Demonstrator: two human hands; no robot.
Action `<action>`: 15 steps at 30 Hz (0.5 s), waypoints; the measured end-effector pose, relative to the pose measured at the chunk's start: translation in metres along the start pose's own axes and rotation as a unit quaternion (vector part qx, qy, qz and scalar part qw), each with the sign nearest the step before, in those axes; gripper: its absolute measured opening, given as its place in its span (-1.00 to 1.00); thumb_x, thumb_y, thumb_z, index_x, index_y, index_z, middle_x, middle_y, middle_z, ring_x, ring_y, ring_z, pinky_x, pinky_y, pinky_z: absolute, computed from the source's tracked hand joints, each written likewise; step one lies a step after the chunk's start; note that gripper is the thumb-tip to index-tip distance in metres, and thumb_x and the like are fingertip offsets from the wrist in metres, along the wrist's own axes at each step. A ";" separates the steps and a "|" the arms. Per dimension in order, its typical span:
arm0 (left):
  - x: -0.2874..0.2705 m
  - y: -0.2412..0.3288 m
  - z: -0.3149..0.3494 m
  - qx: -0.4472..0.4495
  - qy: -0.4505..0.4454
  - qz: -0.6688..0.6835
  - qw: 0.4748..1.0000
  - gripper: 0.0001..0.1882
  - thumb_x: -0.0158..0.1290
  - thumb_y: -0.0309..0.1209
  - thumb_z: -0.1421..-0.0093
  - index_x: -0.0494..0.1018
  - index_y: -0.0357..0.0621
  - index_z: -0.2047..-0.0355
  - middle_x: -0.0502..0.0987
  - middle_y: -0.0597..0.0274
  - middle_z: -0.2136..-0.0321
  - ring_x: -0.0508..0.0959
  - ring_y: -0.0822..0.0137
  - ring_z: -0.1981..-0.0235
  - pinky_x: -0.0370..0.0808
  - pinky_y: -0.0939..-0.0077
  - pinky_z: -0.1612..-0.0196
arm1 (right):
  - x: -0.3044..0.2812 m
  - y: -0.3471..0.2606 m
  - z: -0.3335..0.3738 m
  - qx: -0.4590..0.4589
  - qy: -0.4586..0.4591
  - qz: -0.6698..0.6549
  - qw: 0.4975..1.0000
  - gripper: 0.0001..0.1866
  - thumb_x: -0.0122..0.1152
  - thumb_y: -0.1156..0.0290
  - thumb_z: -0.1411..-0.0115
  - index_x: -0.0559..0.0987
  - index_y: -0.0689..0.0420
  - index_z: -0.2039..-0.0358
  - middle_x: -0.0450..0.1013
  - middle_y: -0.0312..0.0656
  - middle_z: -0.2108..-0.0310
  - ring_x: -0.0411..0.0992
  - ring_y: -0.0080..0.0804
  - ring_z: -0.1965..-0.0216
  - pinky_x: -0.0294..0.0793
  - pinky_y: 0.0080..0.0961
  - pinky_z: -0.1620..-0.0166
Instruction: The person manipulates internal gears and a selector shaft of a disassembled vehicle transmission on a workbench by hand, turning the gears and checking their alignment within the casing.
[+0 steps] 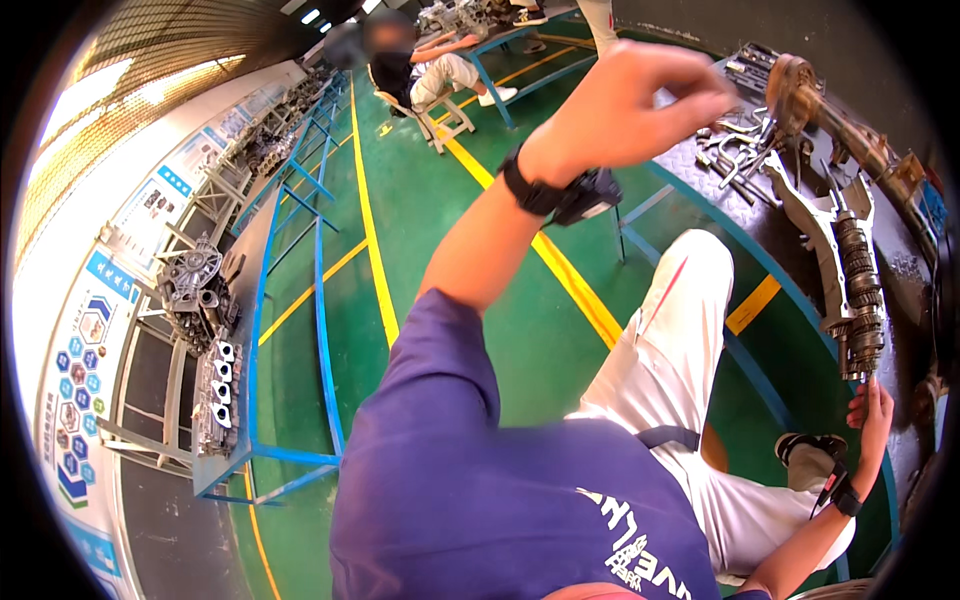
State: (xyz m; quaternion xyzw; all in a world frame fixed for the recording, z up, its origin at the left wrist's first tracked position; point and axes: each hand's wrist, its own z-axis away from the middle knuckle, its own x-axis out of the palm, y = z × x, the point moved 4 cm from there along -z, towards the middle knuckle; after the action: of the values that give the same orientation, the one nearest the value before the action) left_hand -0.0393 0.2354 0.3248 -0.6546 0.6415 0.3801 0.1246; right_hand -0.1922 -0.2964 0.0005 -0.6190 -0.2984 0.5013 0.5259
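The gear shaft is lying on the dark table, and your right hand is touching its near end with fingers loosely open. Your left hand is pinching closed near the wrenches; contents unclear. Nudged sideways, the shaft could roll off.

A mechanical training workshop: a green painted floor with yellow lane lines, blue steel-framed racks carrying engine parts, a gear shaft and wrenches on a dark metal surface, instructional posters lining the wall.
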 end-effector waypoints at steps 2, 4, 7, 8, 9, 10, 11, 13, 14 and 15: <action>0.015 0.023 -0.035 0.023 0.021 0.016 0.999 -0.77 0.24 -0.32 -0.25 0.69 -0.26 0.25 0.70 0.18 0.46 0.68 0.46 0.43 0.60 0.53 0.27 | -0.010 0.002 0.009 0.007 0.021 0.012 1.000 -0.53 0.04 -0.04 -0.50 0.56 0.16 0.28 0.44 -0.35 0.58 0.36 -0.66 0.67 0.28 -0.72 0.60; 0.029 0.035 -0.055 0.010 -0.005 0.124 0.992 -0.73 0.26 -0.26 -0.22 0.70 -0.25 0.27 0.70 0.18 0.48 0.70 0.45 0.43 0.61 0.54 0.28 | 0.009 -0.001 -0.004 0.002 0.010 0.010 1.000 -0.53 0.04 -0.05 -0.50 0.56 0.15 0.28 0.44 -0.36 0.58 0.36 -0.67 0.67 0.28 -0.72 0.59; 0.099 0.029 -0.086 0.054 -0.035 0.131 0.989 -0.77 0.16 -0.34 -0.31 0.69 -0.25 0.23 0.73 0.25 0.42 0.68 0.47 0.42 0.60 0.57 0.27 | 0.003 0.002 0.005 0.027 0.029 0.015 0.999 -0.51 0.03 -0.07 -0.49 0.56 0.14 0.28 0.44 -0.36 0.58 0.36 -0.68 0.66 0.29 -0.72 0.58; 0.125 0.026 -0.088 0.086 -0.020 0.134 0.987 -0.77 0.17 -0.33 -0.28 0.70 -0.24 0.26 0.73 0.23 0.44 0.68 0.45 0.46 0.60 0.56 0.30 | 0.008 -0.002 0.003 0.022 0.019 0.023 0.999 -0.49 0.03 -0.09 -0.49 0.56 0.15 0.28 0.44 -0.35 0.58 0.37 -0.67 0.66 0.30 -0.71 0.58; 0.159 0.018 -0.082 0.079 -0.024 0.159 0.984 -0.79 0.18 -0.34 -0.27 0.69 -0.24 0.29 0.72 0.21 0.45 0.68 0.40 0.48 0.60 0.52 0.33 | 0.009 -0.006 0.004 0.019 0.013 0.032 0.999 -0.48 0.02 -0.10 -0.49 0.56 0.15 0.29 0.44 -0.34 0.58 0.37 -0.66 0.66 0.30 -0.71 0.58; 0.194 0.011 -0.067 0.075 -0.028 0.187 0.979 -0.80 0.18 -0.35 -0.26 0.67 -0.24 0.33 0.71 0.19 0.46 0.68 0.35 0.50 0.59 0.48 0.35 | 0.009 -0.007 0.006 0.024 0.019 0.032 0.999 -0.48 0.02 -0.10 -0.49 0.56 0.15 0.29 0.44 -0.34 0.58 0.37 -0.66 0.66 0.30 -0.71 0.58; 0.222 0.005 -0.046 0.052 -0.037 0.209 0.976 -0.81 0.19 -0.35 -0.25 0.65 -0.24 0.37 0.69 0.17 0.49 0.67 0.32 0.50 0.59 0.44 0.37 | 0.010 -0.008 0.009 0.021 0.017 0.025 0.999 -0.47 0.02 -0.11 -0.49 0.55 0.15 0.29 0.45 -0.33 0.58 0.38 -0.64 0.66 0.31 -0.71 0.58; 0.285 -0.021 0.006 0.015 -0.040 0.224 0.974 -0.81 0.18 -0.37 -0.24 0.62 -0.25 0.43 0.65 0.13 0.53 0.64 0.25 0.53 0.56 0.35 0.40 | 0.016 -0.009 0.011 0.027 0.027 0.009 0.999 -0.48 0.02 -0.10 -0.48 0.54 0.16 0.27 0.46 -0.29 0.58 0.38 -0.59 0.67 0.36 -0.67 0.60; 0.315 -0.033 0.033 -0.081 -0.061 0.287 0.952 -0.80 0.17 -0.37 -0.25 0.62 -0.26 0.42 0.64 0.06 0.52 0.63 0.21 0.53 0.56 0.36 0.38 | 0.014 -0.009 0.012 0.024 0.043 0.003 0.999 -0.48 0.02 -0.10 -0.48 0.54 0.16 0.27 0.46 -0.29 0.58 0.38 -0.59 0.67 0.36 -0.67 0.60; 0.346 -0.045 0.063 -0.143 -0.067 0.306 0.939 -0.81 0.17 -0.37 -0.24 0.62 -0.24 0.42 0.64 0.04 0.50 0.64 0.16 0.50 0.57 0.32 0.36 | 0.015 -0.008 0.010 0.050 0.026 -0.028 0.998 -0.49 0.04 -0.10 -0.48 0.54 0.16 0.26 0.46 -0.28 0.58 0.38 -0.59 0.68 0.38 -0.65 0.61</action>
State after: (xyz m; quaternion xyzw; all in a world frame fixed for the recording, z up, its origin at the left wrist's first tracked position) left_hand -0.0572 0.0253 0.0398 -0.4109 0.7400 0.5302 -0.0498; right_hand -0.1956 -0.2773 0.0042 -0.5958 -0.2764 0.4849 0.5775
